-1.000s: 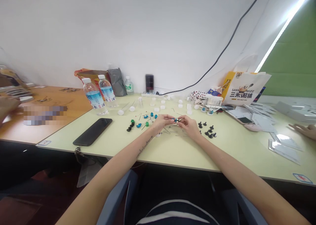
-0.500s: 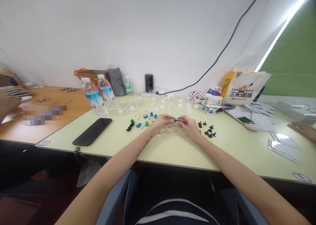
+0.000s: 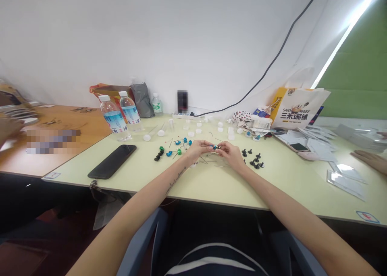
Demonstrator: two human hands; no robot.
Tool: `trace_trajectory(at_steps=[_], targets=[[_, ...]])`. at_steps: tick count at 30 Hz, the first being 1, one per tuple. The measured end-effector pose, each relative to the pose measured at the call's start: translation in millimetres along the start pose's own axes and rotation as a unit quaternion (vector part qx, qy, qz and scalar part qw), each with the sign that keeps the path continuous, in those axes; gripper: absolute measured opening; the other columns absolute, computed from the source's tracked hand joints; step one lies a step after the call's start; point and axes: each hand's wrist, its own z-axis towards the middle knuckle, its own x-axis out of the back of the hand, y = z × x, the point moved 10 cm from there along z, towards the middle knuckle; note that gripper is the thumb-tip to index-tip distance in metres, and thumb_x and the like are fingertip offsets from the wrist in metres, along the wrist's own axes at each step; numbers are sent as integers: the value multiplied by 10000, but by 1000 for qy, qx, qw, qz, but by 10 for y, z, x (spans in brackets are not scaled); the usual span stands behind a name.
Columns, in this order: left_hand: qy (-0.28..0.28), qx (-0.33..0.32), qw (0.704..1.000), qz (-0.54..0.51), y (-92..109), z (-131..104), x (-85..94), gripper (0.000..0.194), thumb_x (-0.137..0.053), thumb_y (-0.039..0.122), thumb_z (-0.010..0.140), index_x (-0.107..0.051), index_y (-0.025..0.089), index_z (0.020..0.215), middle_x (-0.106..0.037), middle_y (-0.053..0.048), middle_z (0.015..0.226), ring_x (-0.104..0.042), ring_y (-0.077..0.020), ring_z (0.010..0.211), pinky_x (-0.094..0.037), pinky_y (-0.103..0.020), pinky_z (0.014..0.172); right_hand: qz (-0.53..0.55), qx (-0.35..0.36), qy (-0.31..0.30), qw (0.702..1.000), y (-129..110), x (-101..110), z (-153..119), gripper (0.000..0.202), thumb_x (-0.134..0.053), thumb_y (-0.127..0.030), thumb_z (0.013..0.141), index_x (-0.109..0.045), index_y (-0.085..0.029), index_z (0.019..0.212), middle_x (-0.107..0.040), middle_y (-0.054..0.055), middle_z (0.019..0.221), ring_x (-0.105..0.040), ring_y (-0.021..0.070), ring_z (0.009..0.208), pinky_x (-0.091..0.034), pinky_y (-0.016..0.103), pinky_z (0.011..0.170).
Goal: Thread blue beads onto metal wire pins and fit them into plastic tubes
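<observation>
Fingertips of my left hand (image 3: 200, 147) pinch a small blue piece (image 3: 215, 147) above the table. From the other side my right hand (image 3: 229, 151) pinches a small dark piece against it; its exact kind is too small to make out. Left of my hands lie several shiny blue pieces (image 3: 169, 153), green pieces (image 3: 179, 151) and a row of black pieces (image 3: 159, 154). Thin metal pins (image 3: 204, 160) are scattered beneath my hands. Several black flat-based pegs (image 3: 256, 159) stand or lie to the right of my right hand.
A black phone (image 3: 112, 162) and two water bottles (image 3: 115, 118) are at the left. Clear tubes and white caps (image 3: 231, 136) lie behind my hands. A paper bag (image 3: 304, 106) and clear plastic sleeves (image 3: 346, 183) are at the right. Another person's hand (image 3: 370, 159) rests at the far right.
Both hands keep the same pinch at nearly the same spot. The whole view has shifted very slightly; nothing on the table has visibly moved.
</observation>
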Motion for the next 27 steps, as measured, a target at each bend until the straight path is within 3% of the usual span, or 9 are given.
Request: trace_trajectory(at_steps=[9,27], targets=[[3,2,1000,-10,-31,25,29,287,-771,194,589,-631,84,813,-662,-50,720,-645,-152,758,-453,-323,863,0,5,-9,1000,7,-12,0,263,-565,-388,774,-535,-202,958,-638,5,671,-600,149,565,-507,293,583],[-2,-1,1000,-7,-28,24,18,295,-772,201,590,-633,82,822,-675,-67,744,-646,-149,754,-456,-322,864,13,-12,-4,1000,11,-4,-1,230,-572,-385,761,-553,-199,895,-635,9,663,-614,156,578,-518,294,582]])
